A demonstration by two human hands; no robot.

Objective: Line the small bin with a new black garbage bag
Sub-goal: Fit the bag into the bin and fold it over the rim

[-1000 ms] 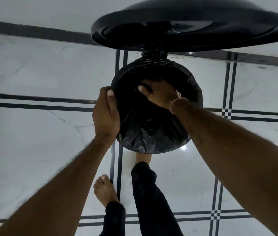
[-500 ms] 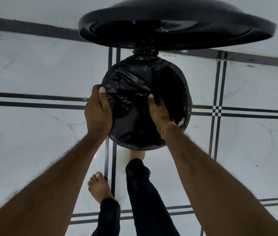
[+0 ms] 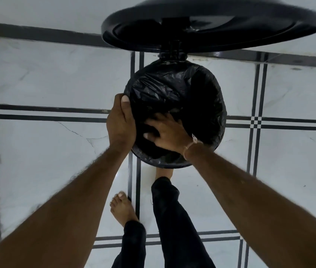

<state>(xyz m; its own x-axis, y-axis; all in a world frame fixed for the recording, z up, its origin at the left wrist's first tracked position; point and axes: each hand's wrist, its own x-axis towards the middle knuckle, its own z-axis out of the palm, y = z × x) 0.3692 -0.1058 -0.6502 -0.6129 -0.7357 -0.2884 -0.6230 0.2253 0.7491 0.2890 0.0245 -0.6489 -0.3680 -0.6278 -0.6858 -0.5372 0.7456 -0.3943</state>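
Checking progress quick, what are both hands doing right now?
Left hand: gripping the garbage bag at its edge.
Right hand: open, pressing inside the bag.

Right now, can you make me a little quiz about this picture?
1. True or false: the lid stands open.
2. Where is the right hand? A in the bag; B on the lid; C out of view.
3. Fill in: the ___ hand grips the bag's edge from outside.
Key: 1 true; 2 A; 3 left hand.
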